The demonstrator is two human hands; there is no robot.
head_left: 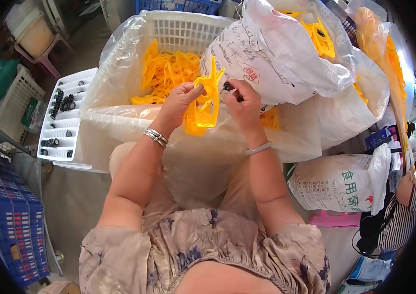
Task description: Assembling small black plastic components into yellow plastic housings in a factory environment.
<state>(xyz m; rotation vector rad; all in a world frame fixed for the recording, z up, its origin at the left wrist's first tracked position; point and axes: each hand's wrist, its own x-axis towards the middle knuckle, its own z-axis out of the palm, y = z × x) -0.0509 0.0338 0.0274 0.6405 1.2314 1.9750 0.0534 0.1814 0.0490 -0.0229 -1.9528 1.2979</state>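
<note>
My left hand (pixel 182 100) grips a yellow plastic part (pixel 204 103) by its upper edge, holding it upright over my lap. My right hand (pixel 243 100) pinches a small black piece (pixel 227 86) against the part's right side. Behind the hands stands a white lattice basket (pixel 178 29) lined with clear plastic and heaped with more yellow parts (pixel 166 71).
A white sorting tray (pixel 65 115) with small black pieces sits on the left. White bags (pixel 276 54) of yellow parts crowd the right, a printed sack (pixel 340 181) lies lower right beside another person's striped sleeve (pixel 404 215). Blue crates (pixel 16 220) stand lower left.
</note>
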